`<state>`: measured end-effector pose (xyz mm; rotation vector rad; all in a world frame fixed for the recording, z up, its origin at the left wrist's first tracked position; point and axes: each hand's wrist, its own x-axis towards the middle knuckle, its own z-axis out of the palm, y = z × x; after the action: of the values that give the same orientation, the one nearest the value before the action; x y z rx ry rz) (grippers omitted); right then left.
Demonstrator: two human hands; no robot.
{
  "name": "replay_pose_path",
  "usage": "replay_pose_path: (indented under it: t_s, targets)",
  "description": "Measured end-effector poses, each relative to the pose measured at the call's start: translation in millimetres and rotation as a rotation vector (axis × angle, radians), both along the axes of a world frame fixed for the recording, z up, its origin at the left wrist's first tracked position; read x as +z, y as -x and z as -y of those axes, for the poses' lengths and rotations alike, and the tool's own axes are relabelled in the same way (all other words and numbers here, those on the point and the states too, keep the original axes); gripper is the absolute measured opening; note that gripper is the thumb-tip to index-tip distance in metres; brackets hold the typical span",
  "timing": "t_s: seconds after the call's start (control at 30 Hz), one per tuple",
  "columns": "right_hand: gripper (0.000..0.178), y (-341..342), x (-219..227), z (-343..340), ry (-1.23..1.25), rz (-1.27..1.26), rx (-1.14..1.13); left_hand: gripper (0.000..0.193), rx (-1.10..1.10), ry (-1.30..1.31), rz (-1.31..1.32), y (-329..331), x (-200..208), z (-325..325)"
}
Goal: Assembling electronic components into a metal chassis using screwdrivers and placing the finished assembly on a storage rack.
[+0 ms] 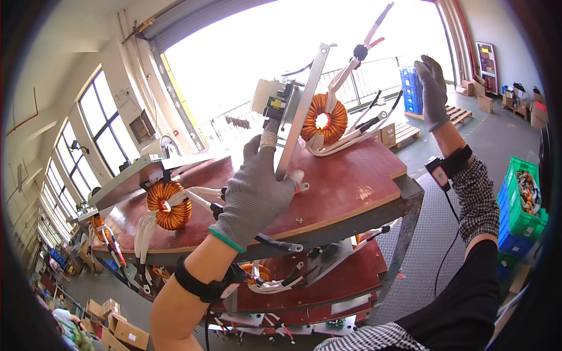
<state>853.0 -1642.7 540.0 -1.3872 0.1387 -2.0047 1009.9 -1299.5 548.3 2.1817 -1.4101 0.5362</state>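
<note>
My left hand (257,190), in a grey glove with a green cuff, grips the lower end of a metal plate (305,108). Its thumb lies on the right side and its fingers on the left, next to a small circuit part (275,104). The plate stands tilted on the brown-red shelf board (351,178). Against its right face sits an orange copper coil (324,119) with thick white cables. Raised at the right, away from the shelf, my gloved right hand (433,90) is open with its fingers stretched up, holding nothing.
Another coil (169,205) with white leads hangs from a tilted plate (129,182) on the left. Similar parts lie on a lower shelf (328,286). Green and blue crates (521,216) stand at the right. Farther off are pallets (407,133) and stacked blue crates (411,90).
</note>
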Motion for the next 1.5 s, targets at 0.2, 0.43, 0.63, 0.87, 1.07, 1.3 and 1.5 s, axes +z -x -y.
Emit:
replay_pose_path:
  t_s: [0.2, 0.43, 0.63, 0.87, 1.07, 1.3, 1.5]
  targets:
    - [0.048, -19, 18, -45, 0.14, -0.544, 0.455, 0.042, -0.035, 0.039, 0.099, -11, 1, 9]
    - [0.059, -58, 14, -55, -0.16, -0.909, 0.589, 0.055, -0.037, -0.033, 0.089, -12, 5, -4]
    - [0.053, -47, 8, -51, -0.11, -0.841, 0.614, 0.066, -0.008, -0.042, 0.159, 0, -4, -31]
    - [0.038, -8, 27, -76, 0.164, -0.408, 0.307, 0.049, -0.228, 0.259, 0.282, 27, -35, -108]
    - [0.032, 44, 51, -191, 0.683, -0.327, 0.095, 0.034, 0.155, 0.451, 0.073, -23, -53, -218]
    - [0.057, -69, 32, -384, 0.188, -0.896, 1.039, 0.059, 0.515, 0.072, 0.466, -150, -41, -270]
    - [0.067, -211, 54, -451, -0.268, -0.857, 1.094, 0.038, 0.034, -0.121, -0.112, -213, -13, -279]
